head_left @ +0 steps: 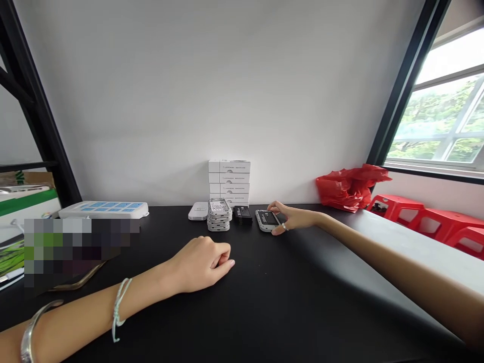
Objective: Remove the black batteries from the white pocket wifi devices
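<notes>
My right hand point(289, 218) spans the right end of a small white device point(266, 229) on the black table, thumb at its near corner and fingers at its far corner. A black battery point(267, 218) lies in the device's uncovered face. Just left of it sit several black batteries point(243, 215) in a pile. Beside them rises a stack of similar white devices point(219, 214) without covers, and further left a low stack of white covers point(198, 211). My left hand point(206, 263) rests on the table nearer to me, fingers curled into a loose fist, with nothing visible in it.
White boxes point(229, 178) stand stacked against the wall. A white power strip point(104, 208) lies at the back left, near a blurred-out patch. At the back right is a crumpled red plastic bag point(346, 186), with red stools point(404, 205) beyond the table's edge.
</notes>
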A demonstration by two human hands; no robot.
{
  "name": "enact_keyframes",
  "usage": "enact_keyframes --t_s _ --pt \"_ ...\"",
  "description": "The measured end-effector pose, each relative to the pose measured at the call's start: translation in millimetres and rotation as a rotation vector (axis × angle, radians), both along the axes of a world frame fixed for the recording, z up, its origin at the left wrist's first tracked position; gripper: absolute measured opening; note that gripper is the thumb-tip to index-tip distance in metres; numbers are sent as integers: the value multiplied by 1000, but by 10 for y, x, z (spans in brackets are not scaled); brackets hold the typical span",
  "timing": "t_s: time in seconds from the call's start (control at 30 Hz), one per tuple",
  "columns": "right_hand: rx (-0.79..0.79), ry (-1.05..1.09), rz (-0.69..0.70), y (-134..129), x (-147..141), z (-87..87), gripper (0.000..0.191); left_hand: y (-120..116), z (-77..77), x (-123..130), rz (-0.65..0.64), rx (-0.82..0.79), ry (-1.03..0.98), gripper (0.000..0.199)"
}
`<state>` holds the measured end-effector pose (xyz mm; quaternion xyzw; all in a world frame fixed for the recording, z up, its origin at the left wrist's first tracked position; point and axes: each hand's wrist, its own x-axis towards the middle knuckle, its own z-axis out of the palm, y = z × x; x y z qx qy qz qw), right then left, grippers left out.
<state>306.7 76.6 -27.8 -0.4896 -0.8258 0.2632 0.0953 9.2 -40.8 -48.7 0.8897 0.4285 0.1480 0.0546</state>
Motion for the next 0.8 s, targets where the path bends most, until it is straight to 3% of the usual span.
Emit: enact_keyframes --t_s 0.13,0.3,0.53,0.7,0.8 --pt "-3 35 -5 223 -118 -54 85 29 -33 -7 -8 30 6 32" --pt "25 144 -13 112 -35 -138 90 47 -56 -6 -26 66 21 30" --pt "113 326 -108 119 266 -303 47 16 -51 -12 -38 58 4 28" --pt "236 399 -159 270 252 -473 35 10 -58 -14 -47 60 4 28" --pt "336 437 -210 269 217 -435 32 17 -64 -15 -51 69 2 30"
